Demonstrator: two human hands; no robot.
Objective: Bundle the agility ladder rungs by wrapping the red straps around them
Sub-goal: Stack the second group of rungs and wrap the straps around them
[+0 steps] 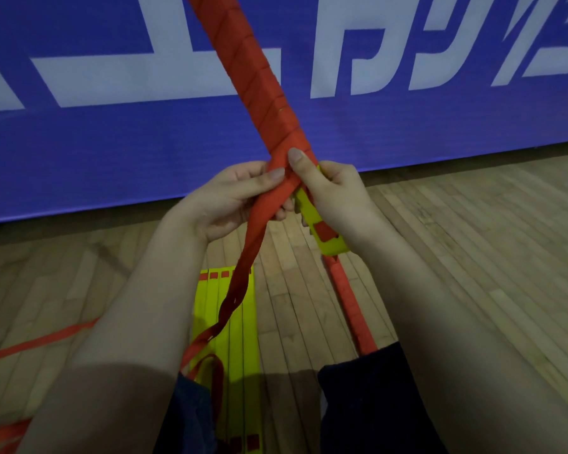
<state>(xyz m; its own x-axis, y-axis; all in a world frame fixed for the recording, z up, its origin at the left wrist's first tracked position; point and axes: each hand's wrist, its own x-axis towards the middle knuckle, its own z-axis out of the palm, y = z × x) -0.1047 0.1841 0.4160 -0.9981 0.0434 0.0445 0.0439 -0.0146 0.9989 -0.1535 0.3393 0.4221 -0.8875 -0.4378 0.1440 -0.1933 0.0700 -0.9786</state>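
Floor: yellow rungs point(225, 326) lying flat between the forearms.
Left hand point(225, 199): fingers closed, pinching red strap point(253, 237).
Right hand point(336, 194): fingers closed around wrapped bundle point(269, 90).

**Banner lettering, cut off and unreadable**

The only writing in view stands on the blue banner point(112, 152) behind the hands: large white characters point(351, 54) running across its upper part. They are slanted, blocky strokes (possibly Japanese script), cropped by the top edge and partly hidden behind the red-wrapped bundle point(263, 83), so no word can be read. Nothing else carries text.
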